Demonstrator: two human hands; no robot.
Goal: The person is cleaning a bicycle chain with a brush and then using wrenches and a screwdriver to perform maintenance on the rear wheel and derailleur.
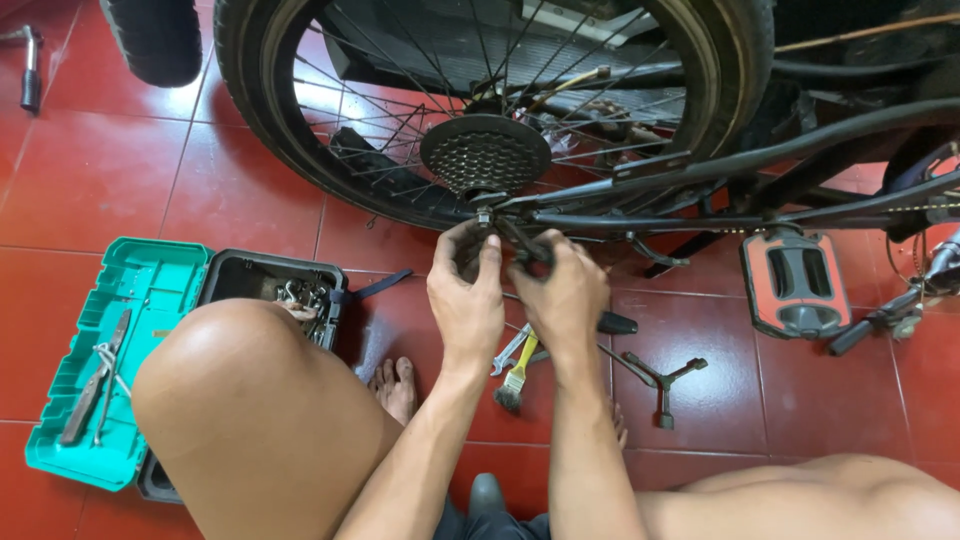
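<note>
Down at the rear wheel axle [484, 213], just below the cassette [485, 153], the left hand [466, 297] pinches the axle end while the right hand [562, 287] clenches a dark tool [522, 243] beside it. Wrenches [515, 350], a brush [514, 378] and an open teal toolbox [120, 350] lie on the red tiles [230, 180].

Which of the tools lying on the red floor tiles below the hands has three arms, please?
The dark Y-shaped wrench, right of the yellow-handled brush; the brush is one straight piece.

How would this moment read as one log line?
left hand: at rear axle | right hand: gripping dark part beside it | cassette above | toolbox open, left
</note>
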